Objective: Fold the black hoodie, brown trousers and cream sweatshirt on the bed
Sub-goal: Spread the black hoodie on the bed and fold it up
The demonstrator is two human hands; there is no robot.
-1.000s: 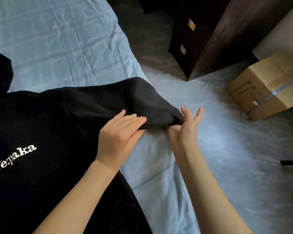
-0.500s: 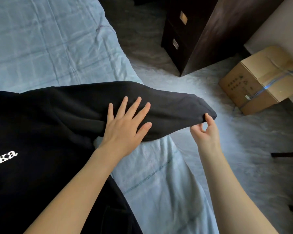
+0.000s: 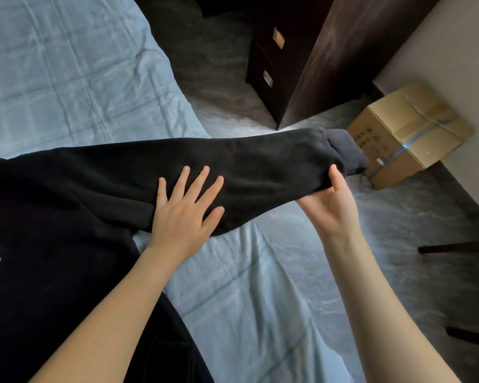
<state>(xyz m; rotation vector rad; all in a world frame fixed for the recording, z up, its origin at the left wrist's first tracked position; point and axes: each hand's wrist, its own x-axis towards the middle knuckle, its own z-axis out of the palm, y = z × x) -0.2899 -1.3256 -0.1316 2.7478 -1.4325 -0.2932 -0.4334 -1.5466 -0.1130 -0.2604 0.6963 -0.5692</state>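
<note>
The black hoodie (image 3: pixel 53 217) lies chest-up on the bed (image 3: pixel 67 78), its body spread to the left of both hands and running out of the frame there. One sleeve (image 3: pixel 260 167) stretches from the shoulder out past the bed's edge, and its long axis runs roughly left to right, rising a little toward the cuff (image 3: pixel 346 150), which hangs over the floor (image 3: pixel 398 244).

The right hand (image 3: pixel 329 205) has the grip here: palm up beneath the sleeve, thumb pressed on top just short of the cuff, so the cloth is pinched between thumb and fingers. The left hand (image 3: pixel 183 217) lies flat and spread on the sleeve nearer the armpit, fingers open, holding nothing, only pressing the cloth down onto the bed.

From the grip, the hoodie's body lies to the left, along the sleeve's own line, with the flat hand in between. The step in hand looks like drawing the sleeve straight before laying it across the chest. That fold would likely turn at or near the flat hand, with the right hand, the one nearer the cuff, carrying the end leftward over the chest. The trousers and sweatshirt are not in view.
</note>
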